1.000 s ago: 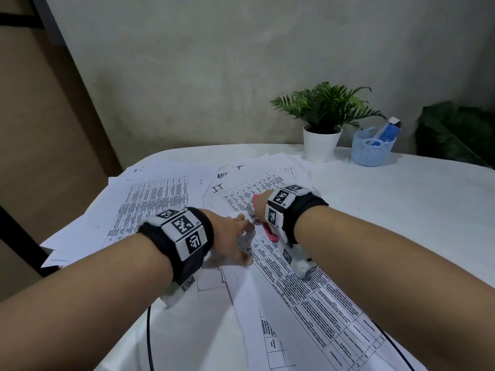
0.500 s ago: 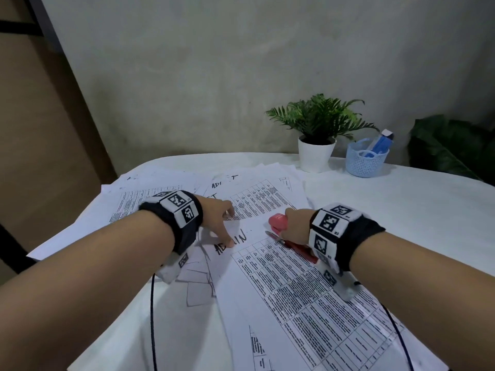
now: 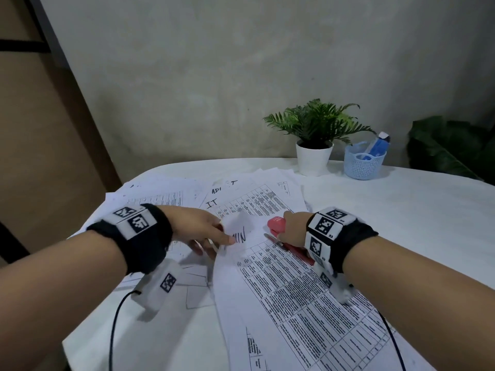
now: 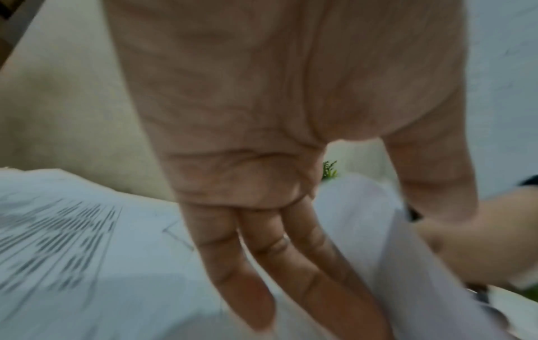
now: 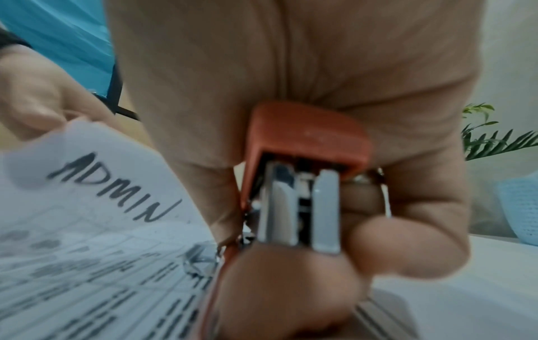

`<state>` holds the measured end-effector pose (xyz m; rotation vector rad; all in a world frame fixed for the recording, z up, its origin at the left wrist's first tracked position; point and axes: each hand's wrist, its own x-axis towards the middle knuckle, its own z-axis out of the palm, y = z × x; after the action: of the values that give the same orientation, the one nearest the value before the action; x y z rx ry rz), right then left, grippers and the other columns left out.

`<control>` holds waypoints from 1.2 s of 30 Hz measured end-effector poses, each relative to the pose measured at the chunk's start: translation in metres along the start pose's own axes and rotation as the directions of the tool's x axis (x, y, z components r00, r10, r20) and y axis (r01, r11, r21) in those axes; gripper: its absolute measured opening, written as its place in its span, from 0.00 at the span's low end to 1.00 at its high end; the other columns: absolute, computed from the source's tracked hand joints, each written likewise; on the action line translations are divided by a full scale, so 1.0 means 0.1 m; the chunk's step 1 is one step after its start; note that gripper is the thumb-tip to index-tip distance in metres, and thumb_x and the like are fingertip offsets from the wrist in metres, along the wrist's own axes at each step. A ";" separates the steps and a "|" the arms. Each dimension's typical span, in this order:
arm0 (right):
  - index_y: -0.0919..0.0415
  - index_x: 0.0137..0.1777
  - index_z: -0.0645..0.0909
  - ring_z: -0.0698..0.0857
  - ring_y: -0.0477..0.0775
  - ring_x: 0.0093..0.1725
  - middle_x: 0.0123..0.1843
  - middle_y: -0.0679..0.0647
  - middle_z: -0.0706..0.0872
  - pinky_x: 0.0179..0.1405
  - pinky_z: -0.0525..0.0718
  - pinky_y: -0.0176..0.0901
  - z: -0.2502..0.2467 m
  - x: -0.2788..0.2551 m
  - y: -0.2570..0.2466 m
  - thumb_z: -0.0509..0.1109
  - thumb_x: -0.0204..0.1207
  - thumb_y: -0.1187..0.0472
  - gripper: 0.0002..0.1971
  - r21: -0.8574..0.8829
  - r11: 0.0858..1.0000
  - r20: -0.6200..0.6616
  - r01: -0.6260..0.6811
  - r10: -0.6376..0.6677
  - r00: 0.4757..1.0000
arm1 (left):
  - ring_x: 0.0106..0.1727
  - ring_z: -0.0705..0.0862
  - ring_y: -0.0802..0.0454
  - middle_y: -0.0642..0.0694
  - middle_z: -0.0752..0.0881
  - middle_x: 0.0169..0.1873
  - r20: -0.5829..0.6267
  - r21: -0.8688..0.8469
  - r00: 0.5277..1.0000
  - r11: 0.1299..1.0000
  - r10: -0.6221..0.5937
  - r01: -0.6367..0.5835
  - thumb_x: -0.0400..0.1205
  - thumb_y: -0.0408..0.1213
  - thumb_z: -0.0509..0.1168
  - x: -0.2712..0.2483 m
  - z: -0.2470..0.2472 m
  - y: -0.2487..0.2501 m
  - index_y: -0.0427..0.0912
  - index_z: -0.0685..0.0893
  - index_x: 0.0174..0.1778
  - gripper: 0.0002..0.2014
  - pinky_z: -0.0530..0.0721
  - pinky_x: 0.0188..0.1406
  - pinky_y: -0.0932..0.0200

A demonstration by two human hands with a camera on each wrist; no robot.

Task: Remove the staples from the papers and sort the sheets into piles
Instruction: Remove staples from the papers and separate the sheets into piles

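Left hand (image 3: 199,230) lay near the middle of the table (image 3: 401,210), thumb and fingers pinching the lifted top corner of the sheet (image 3: 281,290) marked ADMIN, probably to peel it from the set. Right hand (image 3: 293,230) sat just right of that corner, fingers curled around a red stapler (image 5: 302,174), kept clear yet ready. Sheet looked white, printed with a dense table, corner curled upward. More papers (image 3: 160,199) lay spread at the far left.
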<state>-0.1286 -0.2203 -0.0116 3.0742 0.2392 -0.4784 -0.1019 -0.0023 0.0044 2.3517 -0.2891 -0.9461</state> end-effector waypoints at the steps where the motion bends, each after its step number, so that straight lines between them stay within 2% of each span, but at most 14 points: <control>1: 0.61 0.66 0.68 0.80 0.56 0.58 0.63 0.58 0.80 0.67 0.75 0.56 0.00 -0.01 0.00 0.52 0.82 0.45 0.22 0.007 1.000 0.003 -0.001 0.001 1.000 | 0.39 0.87 0.57 0.52 0.91 0.41 0.012 -0.004 0.999 1.000 0.031 -0.031 0.74 0.53 0.72 -0.09 0.07 -0.02 0.41 0.85 0.49 0.19 0.81 0.44 0.64; 3: 0.61 0.66 0.68 0.81 0.57 0.60 0.62 0.58 0.80 0.66 0.75 0.56 -0.01 -0.03 -0.02 0.52 0.82 0.45 0.22 -0.017 1.000 -0.009 -0.002 0.002 1.000 | 0.45 0.88 0.54 0.52 0.91 0.48 0.062 0.032 0.993 0.994 0.098 -0.100 0.65 0.64 0.69 -0.24 0.24 -0.04 0.41 0.86 0.55 0.32 0.82 0.47 0.65; 5: 0.62 0.67 0.68 0.81 0.58 0.61 0.63 0.59 0.80 0.66 0.76 0.56 -0.03 -0.07 -0.04 0.52 0.83 0.45 0.22 -0.056 0.998 -0.033 -0.009 0.007 0.999 | 0.49 0.88 0.49 0.49 0.90 0.54 0.072 0.072 0.988 0.988 0.134 -0.139 0.66 0.69 0.67 -0.34 0.48 -0.02 0.45 0.86 0.59 0.36 0.84 0.53 0.60; 9: 0.64 0.68 0.67 0.79 0.61 0.64 0.65 0.61 0.78 0.68 0.74 0.54 -0.05 -0.17 -0.10 0.51 0.83 0.47 0.23 -0.059 0.998 -0.009 -0.018 0.017 1.000 | 0.54 0.88 0.51 0.51 0.89 0.50 -0.036 0.047 0.988 0.988 0.150 -0.149 0.71 0.56 0.73 -0.39 0.98 -0.02 0.40 0.87 0.55 0.25 0.82 0.53 0.62; 11: 0.63 0.68 0.68 0.80 0.61 0.62 0.65 0.61 0.78 0.66 0.76 0.53 -0.08 -0.22 -0.11 0.51 0.84 0.48 0.22 -0.024 1.000 -0.010 -0.008 0.008 1.000 | 0.49 0.88 0.44 0.49 0.85 0.41 -0.132 0.112 0.984 0.988 0.120 -0.105 0.70 0.51 0.71 -0.38 1.07 0.00 0.33 0.83 0.47 0.23 0.79 0.40 0.64; 13: 0.63 0.67 0.68 0.81 0.62 0.61 0.64 0.61 0.78 0.64 0.77 0.53 -0.12 -0.26 -0.12 0.53 0.84 0.48 0.20 0.007 1.000 -0.040 -0.017 0.017 0.999 | 0.37 0.82 0.52 0.51 0.80 0.35 -0.257 0.139 0.960 0.987 0.113 -0.079 0.77 0.43 0.69 -0.43 0.97 0.02 0.39 0.77 0.39 0.11 0.74 0.26 0.72; 16: 0.66 0.68 0.67 0.80 0.62 0.59 0.65 0.63 0.77 0.56 0.78 0.45 -0.22 -0.25 -0.12 0.56 0.83 0.51 0.21 0.081 0.994 -0.086 -0.069 0.076 0.993 | 0.33 0.81 0.55 0.48 0.85 0.38 -0.448 -0.001 0.892 0.997 0.068 -0.077 0.79 0.36 0.68 -0.56 0.53 -0.02 0.37 0.82 0.48 0.06 0.77 0.27 0.71; 19: 0.65 0.61 0.71 0.77 0.58 0.47 0.61 0.64 0.80 0.48 0.75 0.45 -0.31 -0.22 -0.12 0.58 0.82 0.51 0.18 0.155 0.985 -0.116 -0.077 0.096 0.989 | 0.44 0.81 0.49 0.41 0.87 0.49 -0.638 0.042 0.768 0.994 -0.054 0.105 0.81 0.36 0.65 -0.69 -0.11 -0.27 0.37 0.84 0.54 0.09 0.75 0.37 0.59; 22: 0.66 0.63 0.70 0.76 0.57 0.45 0.60 0.62 0.81 0.46 0.75 0.45 -0.34 -0.17 -0.11 0.60 0.81 0.51 0.19 0.152 0.986 -0.104 -0.074 0.090 0.991 | 0.44 0.83 0.42 0.28 0.87 0.50 -0.689 -0.063 0.709 0.987 -0.151 0.149 0.79 0.25 0.63 -0.75 -0.71 -0.65 0.25 0.84 0.53 0.10 0.80 0.43 0.54; 25: 0.66 0.66 0.68 0.77 0.54 0.45 0.55 0.58 0.81 0.39 0.73 0.39 -0.32 -0.11 -0.13 0.60 0.81 0.49 0.22 0.159 0.984 -0.053 -0.086 0.096 0.994 | 0.38 0.82 0.41 0.34 0.85 0.40 -0.763 -0.183 0.607 0.975 -0.221 0.124 0.79 0.25 0.64 -0.81 -1.03 -0.91 0.31 0.82 0.50 0.06 0.81 0.39 0.53; 28: 0.65 0.64 0.68 0.77 0.56 0.47 0.58 0.61 0.80 0.46 0.75 0.42 -0.31 -0.09 -0.17 0.57 0.83 0.51 0.18 0.134 0.989 -0.011 -0.055 0.057 0.998 | 0.41 0.80 0.41 0.37 0.83 0.44 -0.832 -0.123 0.503 0.961 -0.236 0.249 0.79 0.30 0.66 -0.74 -1.18 -1.13 0.34 0.78 0.53 0.09 0.77 0.40 0.54; 32: 0.65 0.64 0.67 0.77 0.55 0.47 0.60 0.60 0.80 0.47 0.75 0.41 -0.25 -0.02 -0.17 0.56 0.84 0.51 0.18 0.128 0.989 0.030 -0.066 0.063 0.998 | 0.47 0.80 0.38 0.34 0.82 0.54 -0.797 -0.070 0.541 0.931 -0.268 0.358 0.82 0.36 0.64 -0.53 -1.19 -1.47 0.33 0.70 0.68 0.20 0.77 0.43 0.52; 34: 0.65 0.67 0.66 0.77 0.54 0.47 0.58 0.58 0.81 0.47 0.75 0.40 -0.19 0.05 -0.13 0.58 0.82 0.49 0.22 0.158 0.982 0.040 -0.105 0.100 0.994 | 0.53 0.81 0.38 0.35 0.81 0.59 -0.736 -0.003 0.617 0.914 -0.277 0.406 0.82 0.42 0.65 -0.49 -1.13 -1.58 0.35 0.63 0.74 0.28 0.77 0.48 0.53; 36: 0.65 0.68 0.66 0.77 0.53 0.47 0.60 0.58 0.82 0.47 0.74 0.40 -0.13 0.12 -0.09 0.60 0.81 0.47 0.24 0.156 0.980 0.063 -0.126 0.118 0.991 | 0.68 0.77 0.40 0.38 0.73 0.73 -0.612 0.083 0.721 0.881 -0.324 0.466 0.77 0.50 0.71 -0.47 -1.11 -1.68 0.39 0.48 0.82 0.47 0.75 0.61 0.53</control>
<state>-0.1151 -0.2088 -0.0025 3.1996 0.0108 -0.6005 -0.0624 0.2007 -0.0040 2.8514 0.3999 -0.3125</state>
